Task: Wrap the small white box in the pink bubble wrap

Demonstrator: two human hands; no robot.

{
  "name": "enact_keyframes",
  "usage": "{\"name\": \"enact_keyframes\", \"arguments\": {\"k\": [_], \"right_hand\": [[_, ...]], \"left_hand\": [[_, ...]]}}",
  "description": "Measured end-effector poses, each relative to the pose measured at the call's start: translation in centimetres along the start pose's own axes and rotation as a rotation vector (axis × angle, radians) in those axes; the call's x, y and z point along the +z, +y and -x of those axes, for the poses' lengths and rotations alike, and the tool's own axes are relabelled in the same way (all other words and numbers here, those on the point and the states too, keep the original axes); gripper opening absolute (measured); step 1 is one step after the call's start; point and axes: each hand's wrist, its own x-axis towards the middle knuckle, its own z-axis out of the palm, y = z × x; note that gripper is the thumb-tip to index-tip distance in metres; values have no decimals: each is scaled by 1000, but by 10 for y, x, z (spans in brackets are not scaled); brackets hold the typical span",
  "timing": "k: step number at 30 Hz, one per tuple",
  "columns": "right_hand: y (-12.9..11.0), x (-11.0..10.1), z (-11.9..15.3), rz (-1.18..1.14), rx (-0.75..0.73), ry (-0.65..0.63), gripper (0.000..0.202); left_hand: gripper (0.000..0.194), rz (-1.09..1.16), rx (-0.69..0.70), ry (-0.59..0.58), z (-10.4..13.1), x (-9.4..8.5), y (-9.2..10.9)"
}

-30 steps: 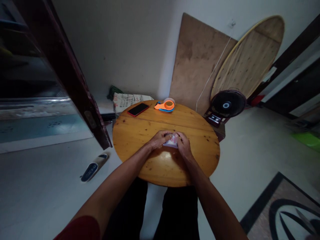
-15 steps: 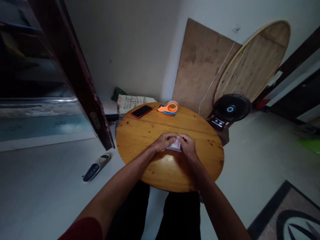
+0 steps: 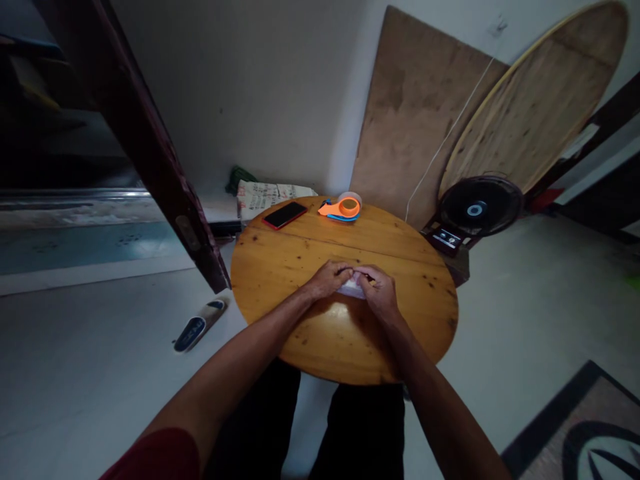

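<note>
The left hand (image 3: 327,279) and right hand (image 3: 382,291) are together, clamped on a small pale packet (image 3: 353,287) around the middle of the round wooden counter (image 3: 415,273), its handling seemingly unfinished, the packet not yet released (the far orange tape dispenser (image 3: 336,211) lies untouched).

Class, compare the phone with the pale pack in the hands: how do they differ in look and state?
The phone is black with a red edge; the pack is pale. The phone lies untouched; the pack is held by the left hand and right hand. The phone shows whole, while the hands partly cover the pack.
</note>
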Motion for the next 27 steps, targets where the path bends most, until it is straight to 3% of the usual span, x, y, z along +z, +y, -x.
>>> {"name": "enact_keyframes", "arguments": {"k": [9,27], "right_hand": [[2,-3,3,101,-82,-21,20],[-5,-15,5,348,-246,-203,27]], "left_hand": [[33,-198,136,38,-1,1,-3],[34,-198,42,108,-2,4,-2]]}}
